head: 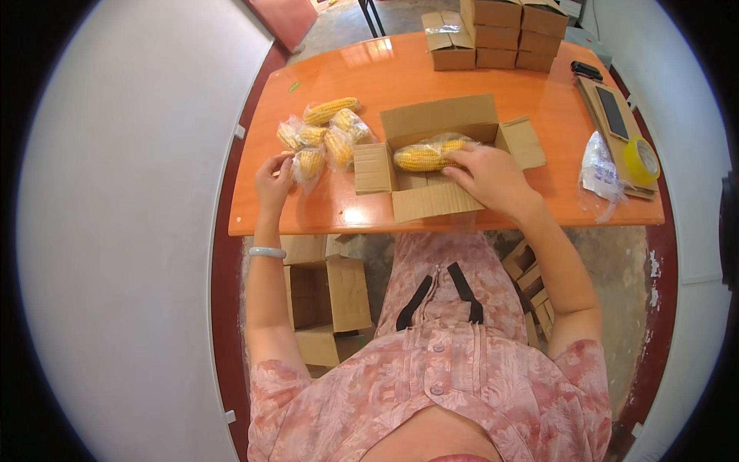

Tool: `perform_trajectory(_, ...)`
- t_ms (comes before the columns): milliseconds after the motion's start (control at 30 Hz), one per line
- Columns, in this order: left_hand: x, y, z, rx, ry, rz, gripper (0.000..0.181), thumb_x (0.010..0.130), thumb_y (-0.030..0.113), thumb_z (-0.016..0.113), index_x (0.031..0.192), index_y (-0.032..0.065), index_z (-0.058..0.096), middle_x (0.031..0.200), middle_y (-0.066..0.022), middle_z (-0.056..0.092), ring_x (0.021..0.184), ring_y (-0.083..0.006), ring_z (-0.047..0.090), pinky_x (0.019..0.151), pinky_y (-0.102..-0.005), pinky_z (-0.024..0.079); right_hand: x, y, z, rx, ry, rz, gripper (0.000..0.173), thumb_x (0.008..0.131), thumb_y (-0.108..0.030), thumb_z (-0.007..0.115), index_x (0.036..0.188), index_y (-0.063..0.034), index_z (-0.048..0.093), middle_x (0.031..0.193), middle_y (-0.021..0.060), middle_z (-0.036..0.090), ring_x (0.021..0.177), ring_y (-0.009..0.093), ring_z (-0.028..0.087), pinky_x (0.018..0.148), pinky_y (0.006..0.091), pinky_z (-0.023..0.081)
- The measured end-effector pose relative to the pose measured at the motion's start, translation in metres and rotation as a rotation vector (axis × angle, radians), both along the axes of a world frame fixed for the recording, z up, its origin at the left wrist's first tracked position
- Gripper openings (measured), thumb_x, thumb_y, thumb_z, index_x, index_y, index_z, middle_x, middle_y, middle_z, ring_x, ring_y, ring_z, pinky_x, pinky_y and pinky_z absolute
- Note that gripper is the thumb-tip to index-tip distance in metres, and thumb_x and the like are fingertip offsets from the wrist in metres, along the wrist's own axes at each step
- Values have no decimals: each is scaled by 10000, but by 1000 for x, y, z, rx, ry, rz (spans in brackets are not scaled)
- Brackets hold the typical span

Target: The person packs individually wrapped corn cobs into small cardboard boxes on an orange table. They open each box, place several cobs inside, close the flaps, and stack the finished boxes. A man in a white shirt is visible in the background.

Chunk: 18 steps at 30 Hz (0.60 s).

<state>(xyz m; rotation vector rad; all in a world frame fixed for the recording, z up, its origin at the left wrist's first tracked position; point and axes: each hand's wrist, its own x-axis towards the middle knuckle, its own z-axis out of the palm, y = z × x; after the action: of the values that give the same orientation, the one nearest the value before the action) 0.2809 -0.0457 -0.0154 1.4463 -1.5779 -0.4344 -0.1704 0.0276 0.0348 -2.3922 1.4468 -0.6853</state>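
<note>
An open cardboard box (444,203) stands on the orange table (346,216) before me, its flaps spread outward. Inside lie yellow corn cobs (417,159), at least partly wrapped in clear plastic. My right hand (491,173) reaches over the box's near right side, thumb and fingers on the cobs; whether it grips one I cannot tell. Left of the box sit several plastic-wrapped pieces of corn (339,145) and a longer wrapped cob (332,111). My left hand (274,176) is at the nearest left piece (309,163), fingertips beside or touching it; its grip is unclear.
Small cardboard boxes (496,37) are stacked at the table's back right. Along the right edge lie flat cardboard (635,189), a phone (612,112), a roll of yellow tape (641,160), a plastic bag (600,167) and a black object (586,70). Open boxes (349,294) stand below the table.
</note>
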Motion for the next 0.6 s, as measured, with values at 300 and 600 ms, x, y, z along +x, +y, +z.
perform_trajectory(300,9,8,-8,39,10,-11,156,974,73,667,1075,-13,749,981,-77,750,890,-131,691,763,-285,546,-12,-39,-21,-24,-51,2,270,915,-164,692,1134,-8,713,1101,174,682,1096,365,624,970,441,496)
perform_trajectory(600,20,8,-14,30,30,-13,172,976,100,667,1075,-12,752,989,-82,758,899,-140,701,818,-295,564,-18,-54,-34,268,-318,-96,330,893,-183,738,1147,23,693,1123,192,687,1043,331,664,946,396,522)
